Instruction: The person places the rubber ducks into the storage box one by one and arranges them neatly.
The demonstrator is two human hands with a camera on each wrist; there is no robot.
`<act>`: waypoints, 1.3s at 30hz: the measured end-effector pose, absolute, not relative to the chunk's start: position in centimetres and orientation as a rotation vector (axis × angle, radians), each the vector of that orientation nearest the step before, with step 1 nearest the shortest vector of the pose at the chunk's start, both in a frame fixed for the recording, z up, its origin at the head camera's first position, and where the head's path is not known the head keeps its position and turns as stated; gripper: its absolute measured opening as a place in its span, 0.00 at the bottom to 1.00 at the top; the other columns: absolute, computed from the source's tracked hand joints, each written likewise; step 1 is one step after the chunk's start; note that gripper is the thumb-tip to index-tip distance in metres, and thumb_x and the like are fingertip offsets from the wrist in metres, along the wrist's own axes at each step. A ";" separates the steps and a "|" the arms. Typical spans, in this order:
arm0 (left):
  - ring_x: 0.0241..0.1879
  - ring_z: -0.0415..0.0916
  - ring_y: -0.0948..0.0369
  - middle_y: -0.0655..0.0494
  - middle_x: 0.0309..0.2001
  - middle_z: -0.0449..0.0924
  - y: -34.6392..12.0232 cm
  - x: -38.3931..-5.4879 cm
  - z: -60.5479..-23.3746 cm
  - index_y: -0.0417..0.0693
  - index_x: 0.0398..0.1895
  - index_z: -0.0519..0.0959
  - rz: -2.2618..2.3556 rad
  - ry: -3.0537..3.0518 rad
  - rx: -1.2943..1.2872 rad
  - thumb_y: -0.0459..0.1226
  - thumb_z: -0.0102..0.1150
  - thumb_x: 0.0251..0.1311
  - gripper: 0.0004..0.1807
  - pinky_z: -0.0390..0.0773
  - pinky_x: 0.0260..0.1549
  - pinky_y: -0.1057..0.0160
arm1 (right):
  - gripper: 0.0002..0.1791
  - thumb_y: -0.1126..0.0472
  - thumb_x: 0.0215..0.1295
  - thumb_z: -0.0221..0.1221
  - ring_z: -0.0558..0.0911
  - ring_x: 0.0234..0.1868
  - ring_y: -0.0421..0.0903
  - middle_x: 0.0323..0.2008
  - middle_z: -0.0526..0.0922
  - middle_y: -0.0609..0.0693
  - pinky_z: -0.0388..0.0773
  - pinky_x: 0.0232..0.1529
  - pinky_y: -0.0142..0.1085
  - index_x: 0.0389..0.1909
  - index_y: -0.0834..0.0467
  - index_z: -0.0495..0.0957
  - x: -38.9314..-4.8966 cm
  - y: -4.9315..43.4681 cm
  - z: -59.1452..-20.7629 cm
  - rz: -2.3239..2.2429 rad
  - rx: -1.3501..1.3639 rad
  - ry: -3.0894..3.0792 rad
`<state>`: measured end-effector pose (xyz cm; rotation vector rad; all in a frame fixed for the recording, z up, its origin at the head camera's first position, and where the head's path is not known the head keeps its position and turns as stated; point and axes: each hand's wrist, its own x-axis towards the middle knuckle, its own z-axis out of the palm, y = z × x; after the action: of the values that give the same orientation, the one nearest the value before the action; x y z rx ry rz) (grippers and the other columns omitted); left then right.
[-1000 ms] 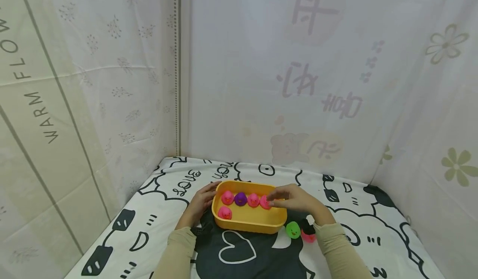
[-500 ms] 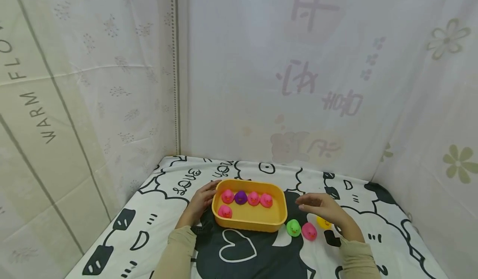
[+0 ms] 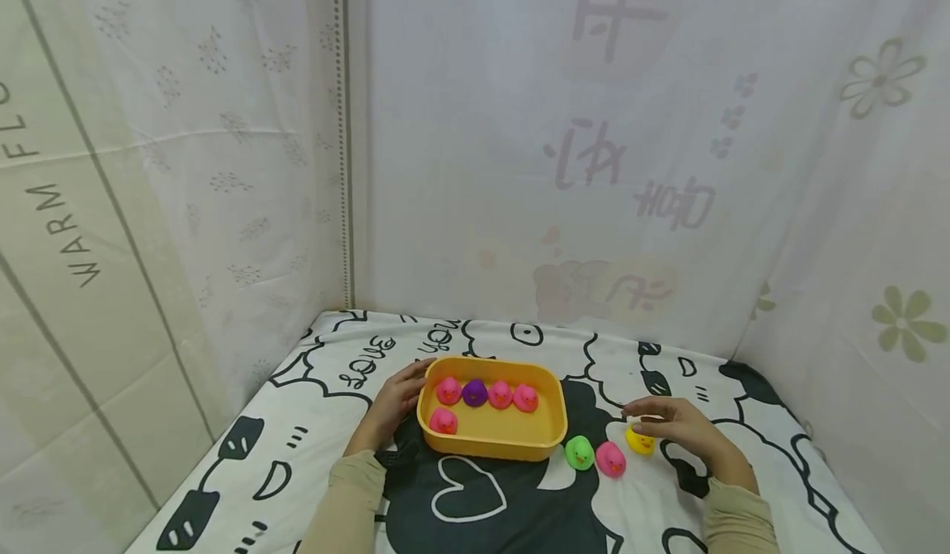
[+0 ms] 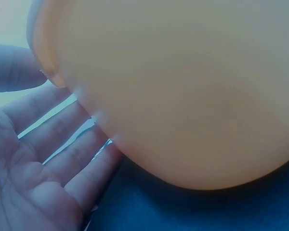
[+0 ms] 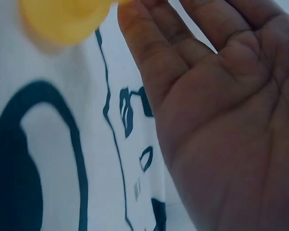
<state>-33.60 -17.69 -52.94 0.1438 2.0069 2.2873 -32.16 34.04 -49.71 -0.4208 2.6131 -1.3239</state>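
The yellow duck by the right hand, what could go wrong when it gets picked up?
The right hand looks only at the yellow duck's edge, so it might roll off across the patterned cloth. The pink duck and green duck sit close and could get knocked.

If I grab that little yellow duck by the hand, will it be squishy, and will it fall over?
The yellow duck looks like a small, rounded, glossy toy, so it is probably soft, hollow and very light. It sits upright on the cloth like the green duck beside the tray, so its base seems flat; a sideways nudge from the right hand might still tip it.
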 end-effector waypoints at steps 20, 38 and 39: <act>0.66 0.70 0.49 0.47 0.71 0.68 -17.7 -33.2 -52.9 0.49 0.72 0.69 2.285 1.989 0.131 0.39 0.50 0.70 0.27 0.69 0.66 0.51 | 0.26 0.56 0.57 0.72 0.78 0.56 0.54 0.56 0.81 0.57 0.81 0.55 0.47 0.56 0.60 0.81 -31.3 35.9 -51.1 -1.359 -0.269 2.526; 0.65 0.71 0.50 0.48 0.69 0.70 -17.7 -33.4 -52.8 0.51 0.72 0.71 2.287 2.001 0.132 0.39 0.50 0.71 0.26 0.68 0.67 0.49 | 0.27 0.56 0.58 0.72 0.81 0.53 0.54 0.56 0.82 0.59 0.81 0.54 0.46 0.56 0.62 0.81 -31.6 36.1 -52.1 -1.445 -0.245 2.547; 0.65 0.71 0.50 0.48 0.69 0.70 -17.7 -33.3 -52.8 0.51 0.72 0.71 2.288 1.998 0.135 0.39 0.50 0.70 0.26 0.67 0.67 0.49 | 0.27 0.55 0.58 0.72 0.81 0.53 0.54 0.56 0.82 0.59 0.81 0.55 0.47 0.56 0.62 0.81 -31.6 36.1 -52.1 -1.443 -0.237 2.550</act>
<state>-33.34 -17.71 -52.83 0.1353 1.9984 2.2880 -31.62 36.08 -52.12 -0.2372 2.5503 -1.4433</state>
